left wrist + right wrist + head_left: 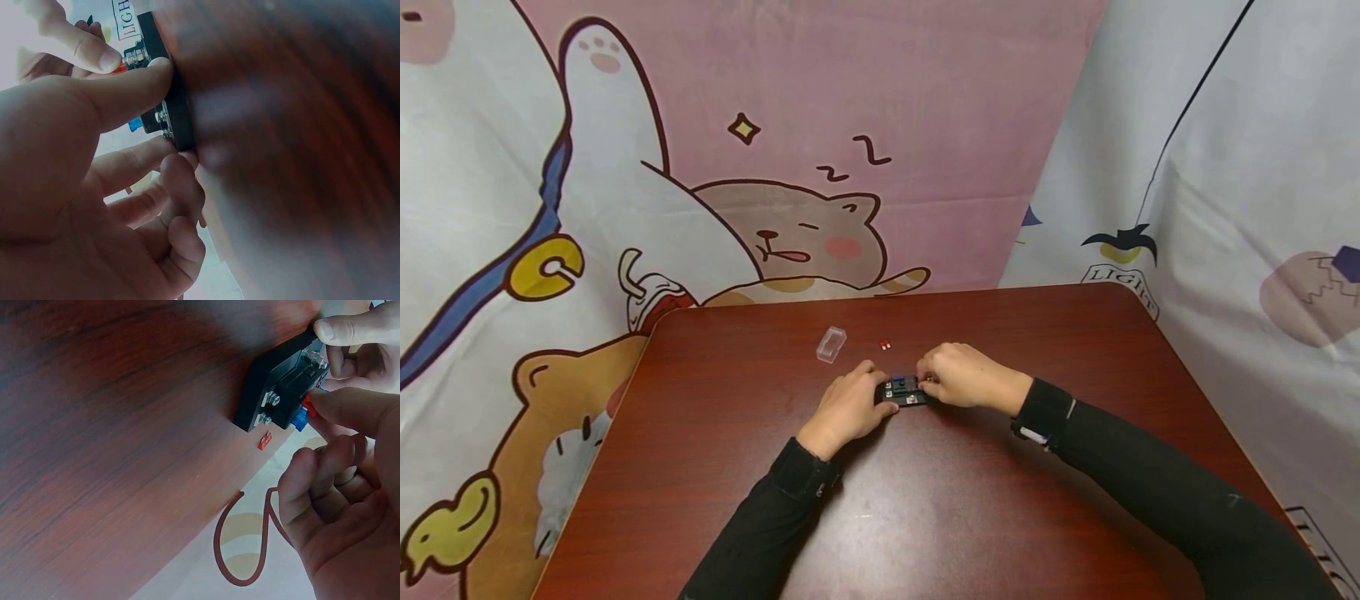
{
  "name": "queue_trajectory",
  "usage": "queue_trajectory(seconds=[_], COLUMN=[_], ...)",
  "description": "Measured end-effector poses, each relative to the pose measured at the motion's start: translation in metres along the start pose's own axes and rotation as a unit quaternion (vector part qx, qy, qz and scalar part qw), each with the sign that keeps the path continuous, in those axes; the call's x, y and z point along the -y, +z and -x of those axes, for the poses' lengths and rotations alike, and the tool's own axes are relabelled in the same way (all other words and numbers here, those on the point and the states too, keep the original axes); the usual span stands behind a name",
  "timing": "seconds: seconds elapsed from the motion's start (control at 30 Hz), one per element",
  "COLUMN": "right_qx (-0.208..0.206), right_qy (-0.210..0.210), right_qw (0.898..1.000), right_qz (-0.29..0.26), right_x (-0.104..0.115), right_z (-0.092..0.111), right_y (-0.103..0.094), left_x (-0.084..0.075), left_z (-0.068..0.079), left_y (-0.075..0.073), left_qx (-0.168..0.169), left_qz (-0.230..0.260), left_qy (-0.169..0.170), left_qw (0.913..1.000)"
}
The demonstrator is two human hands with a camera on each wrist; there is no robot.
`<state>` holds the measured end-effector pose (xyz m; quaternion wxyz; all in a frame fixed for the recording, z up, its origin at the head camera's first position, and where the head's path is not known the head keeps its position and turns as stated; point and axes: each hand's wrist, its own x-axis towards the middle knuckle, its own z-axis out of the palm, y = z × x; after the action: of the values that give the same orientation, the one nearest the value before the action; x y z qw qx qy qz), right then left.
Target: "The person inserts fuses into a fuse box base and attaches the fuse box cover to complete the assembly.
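Observation:
A black fuse block (906,399) with metal screw terminals sits on the table between the hands. My left hand (846,406) holds it by its left end, the thumb on the near edge and fingers at the far side. My right hand (967,377) is over the right part of the block and pinches a red blade fuse (307,404) at its top; most of the fuse is hidden behind the fingers. Beside it in the right wrist view, a blue blade fuse (299,420) stands in the block.
Behind the block lies a loose red blade fuse (884,343) on the brown wooden table (737,400). Farther left stands a small clear plastic box (831,344). A printed cloth (955,150) hangs behind the table's back edge.

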<state>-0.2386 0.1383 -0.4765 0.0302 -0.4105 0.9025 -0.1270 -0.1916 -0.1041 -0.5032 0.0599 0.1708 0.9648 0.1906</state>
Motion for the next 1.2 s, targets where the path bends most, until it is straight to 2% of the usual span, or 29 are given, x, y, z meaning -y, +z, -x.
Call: queue_trajectory(seconds=[0.37, 0.97, 1.2], right_qx=[0.018, 0.009, 0.019], right_qy=[0.018, 0.000, 0.012], right_qw=[1.000, 1.000, 1.000], right_qz=[-0.008, 0.009, -0.002], right_x=[0.0030, 0.0066, 0.0055], right_z=[-0.0028, -0.0028, -0.0028], right_y=[0.0009, -0.0008, -0.0014], left_x=[0.0008, 0.0015, 0.0004], left_z=[0.0009, 0.0007, -0.0005], left_y=[0.0011, 0.0013, 0.0010], left_qx=[-0.001, -0.011, -0.010], left_qz=[0.002, -0.001, -0.002], left_qy=[0.000, 0.011, 0.010], left_qw=[1.0000, 0.9999, 0.9999])
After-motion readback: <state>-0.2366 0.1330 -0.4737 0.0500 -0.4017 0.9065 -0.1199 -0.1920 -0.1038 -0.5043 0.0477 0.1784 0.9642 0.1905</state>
